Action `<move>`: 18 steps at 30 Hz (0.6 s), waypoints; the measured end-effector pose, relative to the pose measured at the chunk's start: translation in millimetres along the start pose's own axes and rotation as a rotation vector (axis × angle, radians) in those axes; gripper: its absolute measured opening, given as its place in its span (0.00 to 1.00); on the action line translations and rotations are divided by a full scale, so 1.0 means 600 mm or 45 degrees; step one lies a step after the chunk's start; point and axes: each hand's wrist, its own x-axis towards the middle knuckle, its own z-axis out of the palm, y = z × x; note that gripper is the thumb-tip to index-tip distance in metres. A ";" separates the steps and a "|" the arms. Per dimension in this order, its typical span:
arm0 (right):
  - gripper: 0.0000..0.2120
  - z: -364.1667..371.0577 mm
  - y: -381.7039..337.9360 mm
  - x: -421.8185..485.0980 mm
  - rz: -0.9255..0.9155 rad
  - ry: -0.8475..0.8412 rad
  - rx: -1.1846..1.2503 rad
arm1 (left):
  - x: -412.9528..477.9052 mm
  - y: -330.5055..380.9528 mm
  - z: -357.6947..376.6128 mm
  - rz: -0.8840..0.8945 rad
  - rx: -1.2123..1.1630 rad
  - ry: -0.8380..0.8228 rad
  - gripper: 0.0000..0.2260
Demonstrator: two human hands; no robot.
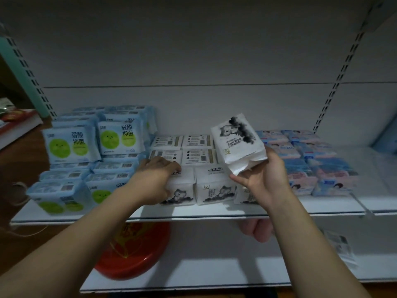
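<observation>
Both bare forearms reach forward from the lower corners, converging slightly. The left hand (158,179) lies palm down, its fingers (171,166) curled over the top of a white pack (184,183) and the thumb pressed to the face nearest them. The right hand (265,177) is turned palm up and grips a second pack (237,143) from beneath, so that it is tilted above the fingers.

Head camera, seemingly close, facing shelf (193,210).

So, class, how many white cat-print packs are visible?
4: a held pack in the right hand; at the shelf front, a left pack under the left hand, a middle pack, a right pack half hidden. Packs behind may match.
</observation>
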 end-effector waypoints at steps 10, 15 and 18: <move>0.13 0.032 0.028 -0.002 0.116 -0.334 -0.065 | 0.004 0.085 -0.097 -0.277 -1.937 0.017 0.24; 0.09 0.028 0.010 0.001 -0.264 -0.061 -0.778 | 0.001 0.061 -0.104 -0.260 -1.923 0.166 0.30; 0.08 -0.006 -0.020 0.008 -0.587 0.242 -1.085 | -0.004 0.038 -0.113 -0.190 -1.561 0.275 0.32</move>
